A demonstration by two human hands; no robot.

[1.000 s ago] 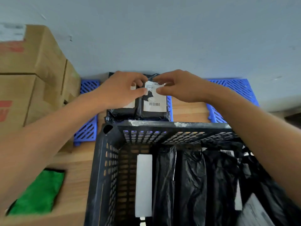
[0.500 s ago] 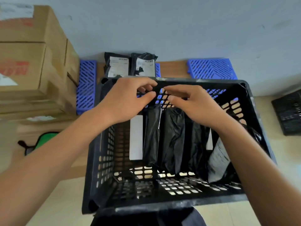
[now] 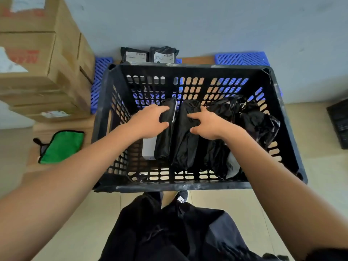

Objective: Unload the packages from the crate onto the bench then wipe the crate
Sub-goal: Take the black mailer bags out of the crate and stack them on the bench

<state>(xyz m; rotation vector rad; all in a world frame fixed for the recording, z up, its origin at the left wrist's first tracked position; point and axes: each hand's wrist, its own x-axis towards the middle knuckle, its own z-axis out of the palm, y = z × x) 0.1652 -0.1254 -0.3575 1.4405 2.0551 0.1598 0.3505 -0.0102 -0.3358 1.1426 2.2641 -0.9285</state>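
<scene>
- Half a second earlier both hands hovered level with the far rim of the black plastic crate (image 3: 190,69); by this moment they had dropped down inside it among the packages.
- The left hand (image 3: 148,121) had its fingers curled over the top of a black poly-bag package (image 3: 164,140) standing on edge in the crate, with the thumb against the near side, gripping it.
- The right hand (image 3: 207,123) gripped the neighbouring black package (image 3: 185,146), fingers wrapped over its top end and thumb pressed on the near face.
- A white flat package (image 3: 149,150) stood just left of the one in the left hand, partly hidden under the left wrist.
- More crumpled black packages (image 3: 258,119) filled the right part of the crate; one near the front showed a white label (image 3: 232,165).
- Two labelled black packages (image 3: 148,55) already stood on the wooden bench (image 3: 197,59) behind the crate, against the wall, in the same place as before.
- A green cloth (image 3: 61,147) lay on the bench left of the crate, near stacked cardboard boxes (image 3: 37,59).
- Blue slotted panels (image 3: 242,58) lay on the bench behind the crate.
</scene>
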